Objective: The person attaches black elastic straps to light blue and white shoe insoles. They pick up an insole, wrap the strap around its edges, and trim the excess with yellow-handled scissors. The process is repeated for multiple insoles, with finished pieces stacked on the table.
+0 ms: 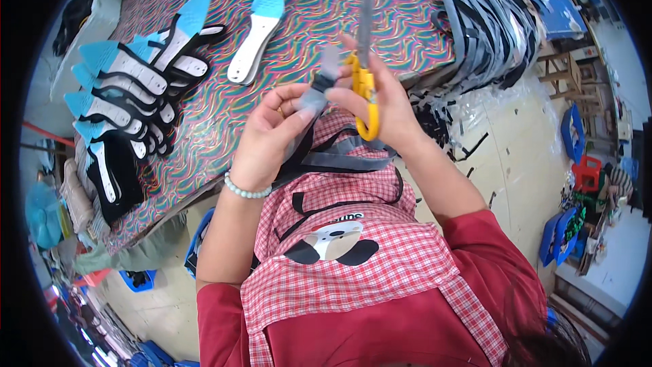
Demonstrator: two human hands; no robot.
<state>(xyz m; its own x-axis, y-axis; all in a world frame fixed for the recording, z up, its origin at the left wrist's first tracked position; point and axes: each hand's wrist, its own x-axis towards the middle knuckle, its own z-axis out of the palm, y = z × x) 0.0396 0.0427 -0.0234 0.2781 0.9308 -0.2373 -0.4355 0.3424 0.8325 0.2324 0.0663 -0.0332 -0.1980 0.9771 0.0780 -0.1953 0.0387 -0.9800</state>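
Note:
Both hands meet over my lap at the table's edge. My left hand (272, 129) pinches a grey strap with a black band (331, 64), partly blurred. My right hand (394, 109) carries yellow-handled scissors (365, 85), blades pointing away from me, while its thumb and fingers touch the same strap. More grey and black strap (346, 158) trails across my lap. Beyond my left hand, a flat white piece with a pointed blue end (252, 44) lies on the table. Farther left is a pile of similar white and blue pieces with black edging (125, 71).
A wavy multicoloured cloth covers the table (326, 7). A thick bundle of grey and black straps (475, 20) hangs over its right edge. Black scraps and clear plastic (502, 115) lie on the floor at right, near a wooden stool (562, 71) and blue bins (562, 234).

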